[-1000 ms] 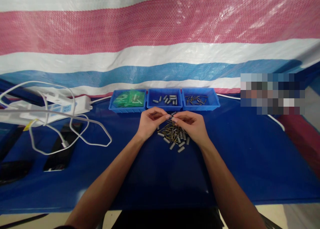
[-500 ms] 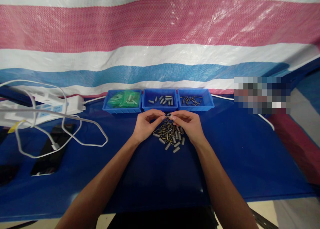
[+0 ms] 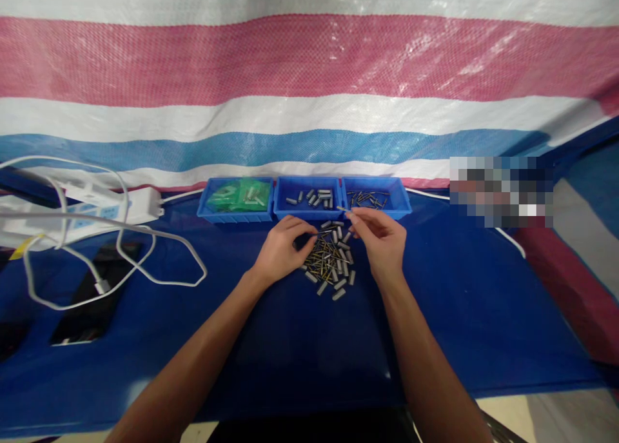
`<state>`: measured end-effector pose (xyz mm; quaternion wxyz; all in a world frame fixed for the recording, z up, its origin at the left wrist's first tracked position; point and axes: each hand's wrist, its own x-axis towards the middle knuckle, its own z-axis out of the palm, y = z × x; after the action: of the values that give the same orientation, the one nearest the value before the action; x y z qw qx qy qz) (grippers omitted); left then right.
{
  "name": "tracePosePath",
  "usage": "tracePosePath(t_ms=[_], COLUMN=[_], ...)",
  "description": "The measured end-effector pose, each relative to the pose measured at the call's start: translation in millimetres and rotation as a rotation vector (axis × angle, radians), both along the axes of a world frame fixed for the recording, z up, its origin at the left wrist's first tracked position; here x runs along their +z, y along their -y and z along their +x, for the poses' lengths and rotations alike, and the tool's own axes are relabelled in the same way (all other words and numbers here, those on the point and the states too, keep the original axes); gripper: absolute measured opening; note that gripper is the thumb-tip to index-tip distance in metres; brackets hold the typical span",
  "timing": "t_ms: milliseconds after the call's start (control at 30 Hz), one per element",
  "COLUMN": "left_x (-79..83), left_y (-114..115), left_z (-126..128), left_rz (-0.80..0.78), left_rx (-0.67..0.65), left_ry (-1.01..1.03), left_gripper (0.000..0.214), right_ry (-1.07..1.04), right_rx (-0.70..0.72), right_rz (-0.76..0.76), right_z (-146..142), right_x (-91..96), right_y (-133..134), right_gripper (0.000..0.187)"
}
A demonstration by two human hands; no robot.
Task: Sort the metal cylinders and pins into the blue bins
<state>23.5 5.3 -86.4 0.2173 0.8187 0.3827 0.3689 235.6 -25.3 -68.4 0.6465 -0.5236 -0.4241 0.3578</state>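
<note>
A loose pile of thin metal pins (image 3: 323, 257), brass-coloured and dark, lies on the blue table among short grey cylinders (image 3: 339, 294). At the pile's left edge is my left hand (image 3: 285, 248), thumb and forefinger pinched together. Whatever sits between those fingertips is too small to make out. My right hand (image 3: 382, 240), above the pile's right side, pinches a thin metal pin (image 3: 342, 209) that points left, close to the front of the blue bins.
Three blue bins stand in a row: the left bin (image 3: 213, 216) holds green bags, the middle bin (image 3: 284, 212) grey cylinders, the right bin (image 3: 399, 204) thin pins. To the left are a white power strip (image 3: 140, 204), looped cables (image 3: 196, 256) and a dark phone (image 3: 91, 301).
My hands, which met above the pile, have moved apart. The right hand has shifted right with a pin in its fingertips; the left has drawn slightly left and down.
</note>
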Motion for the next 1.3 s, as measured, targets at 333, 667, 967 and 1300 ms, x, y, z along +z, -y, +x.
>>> tracePosePath(t_ms=[333, 667, 967, 1300], left_x=[-1.6, -0.4, -2.0, -0.8], left_y=[1.2, 1.4, 1.1, 2.0], left_z=[3.9, 5.7, 4.7, 4.7], left_rz=[-0.061, -0.075, -0.101, -0.086], left_rx=[0.006, -0.006, 0.001, 0.012], left_ry=[-0.12, -0.176, -0.235, -0.23], left_gripper=[0.008, 0.01, 0.01, 0.01], right_ry=[0.084, 0.066, 0.066, 0.066], right_rx=[-0.078, -0.004, 0.005, 0.018], right_rz=[0.018, 0.002, 0.012, 0.003], right_z=[2.1, -2.0, -0.6, -1.5], right_x=[-4.2, -2.2, -4.5, -3.5], right_y=[-1.7, 0.1, -0.4, -0.2], right_gripper=[0.022, 0.015, 0.013, 0.015])
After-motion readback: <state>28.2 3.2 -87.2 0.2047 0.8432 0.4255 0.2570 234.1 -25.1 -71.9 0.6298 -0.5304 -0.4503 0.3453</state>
